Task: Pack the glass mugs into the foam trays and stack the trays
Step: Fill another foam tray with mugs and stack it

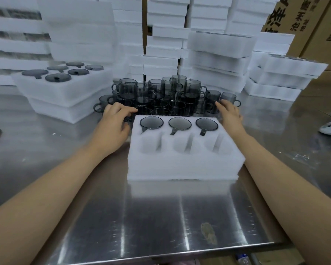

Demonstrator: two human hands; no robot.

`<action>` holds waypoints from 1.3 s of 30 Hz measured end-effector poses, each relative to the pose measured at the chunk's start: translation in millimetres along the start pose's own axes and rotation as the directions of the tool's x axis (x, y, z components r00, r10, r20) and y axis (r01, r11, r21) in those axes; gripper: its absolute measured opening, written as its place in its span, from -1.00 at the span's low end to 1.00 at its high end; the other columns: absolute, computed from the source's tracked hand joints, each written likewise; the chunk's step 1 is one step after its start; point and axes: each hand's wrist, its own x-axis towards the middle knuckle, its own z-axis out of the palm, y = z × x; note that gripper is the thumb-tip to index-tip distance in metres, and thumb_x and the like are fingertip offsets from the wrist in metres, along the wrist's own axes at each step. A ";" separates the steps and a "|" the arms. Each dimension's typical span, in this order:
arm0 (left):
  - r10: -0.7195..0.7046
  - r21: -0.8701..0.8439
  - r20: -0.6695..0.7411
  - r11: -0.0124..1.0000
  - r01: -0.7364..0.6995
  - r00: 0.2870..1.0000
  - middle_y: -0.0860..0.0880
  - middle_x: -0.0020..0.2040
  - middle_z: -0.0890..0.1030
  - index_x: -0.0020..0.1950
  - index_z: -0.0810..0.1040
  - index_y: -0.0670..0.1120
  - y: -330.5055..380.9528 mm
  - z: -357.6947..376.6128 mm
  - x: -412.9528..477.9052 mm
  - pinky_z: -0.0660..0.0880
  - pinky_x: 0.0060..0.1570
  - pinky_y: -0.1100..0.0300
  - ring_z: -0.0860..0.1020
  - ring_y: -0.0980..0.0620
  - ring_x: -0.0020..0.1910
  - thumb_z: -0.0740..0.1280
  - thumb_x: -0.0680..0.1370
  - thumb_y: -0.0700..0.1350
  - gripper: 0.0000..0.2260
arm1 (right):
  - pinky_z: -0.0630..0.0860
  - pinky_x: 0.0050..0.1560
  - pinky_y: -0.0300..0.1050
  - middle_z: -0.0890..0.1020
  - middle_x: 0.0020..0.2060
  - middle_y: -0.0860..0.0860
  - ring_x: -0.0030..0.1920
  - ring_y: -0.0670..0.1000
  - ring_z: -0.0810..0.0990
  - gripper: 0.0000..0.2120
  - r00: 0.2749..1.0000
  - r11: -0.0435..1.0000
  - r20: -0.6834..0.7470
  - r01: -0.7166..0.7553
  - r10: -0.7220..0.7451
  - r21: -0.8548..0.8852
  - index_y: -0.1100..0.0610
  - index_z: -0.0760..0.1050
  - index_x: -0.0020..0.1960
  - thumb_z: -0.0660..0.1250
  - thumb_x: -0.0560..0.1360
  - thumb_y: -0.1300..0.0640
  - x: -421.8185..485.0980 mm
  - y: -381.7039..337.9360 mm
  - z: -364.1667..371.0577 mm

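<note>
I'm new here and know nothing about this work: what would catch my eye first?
A white foam tray sits mid-table, three smoky glass mugs in its far row, its three near pockets empty. Behind it stands a crowded cluster of loose mugs, the left hand and right hand reaching to its two ends. Stacks of white foam fill the background.

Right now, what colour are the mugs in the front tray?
Smoky grey see-through glass mugs, clearest in the head view.

— How many mugs (179,123) does the near tray (180,165) hold?
— Three, beside three empty pockets (181,145).
— And the left stack (65,96)?
— Two trays, six mugs on top. The loose pile (161,94) is too crowded to count.
</note>
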 end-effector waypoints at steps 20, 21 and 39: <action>0.000 0.008 0.087 1.000 -0.001 0.996 -0.05 0.08 0.63 0.41 0.46 -0.05 -1.6 1.2 3.8 0.52 0.02 -0.06 0.55 -0.07 0.05 0.24 0.62 -0.16 -0.66 | 0.22 0.22 0.02 0.42 0.15 0.26 0.24 0.26 0.34 -0.55 0.979 0.999 -0.201 0.023 -0.030 -0.038 0.24 0.44 0.36 0.27 0.47 0.36 18.5 5.7 4.9; -0.003 0.018 0.106 1.000 0.001 0.994 -0.05 0.05 0.62 0.43 0.43 -0.04 -1.1 1.1 3.7 0.52 0.01 -0.06 0.55 -0.08 0.03 0.24 0.62 -0.17 -0.63 | 0.24 0.22 0.03 0.43 0.14 0.26 0.22 0.27 0.35 -0.59 0.977 1.000 -0.213 0.021 -0.023 -0.011 0.26 0.48 0.31 0.28 0.47 0.37 17.9 6.0 4.4; 0.140 0.079 -0.066 0.988 -0.134 0.988 0.07 0.03 0.54 0.19 0.62 0.01 7.9 -5.2 -0.2 0.37 -0.30 0.19 0.35 0.22 -0.18 0.28 0.54 -0.27 -0.69 | 0.51 -0.02 -0.28 0.69 -0.17 -0.12 -0.10 -0.13 0.64 -0.86 0.952 0.330 -0.187 0.262 -0.241 0.907 0.11 0.53 0.01 0.21 0.59 0.26 -46.8 -127.9 -77.6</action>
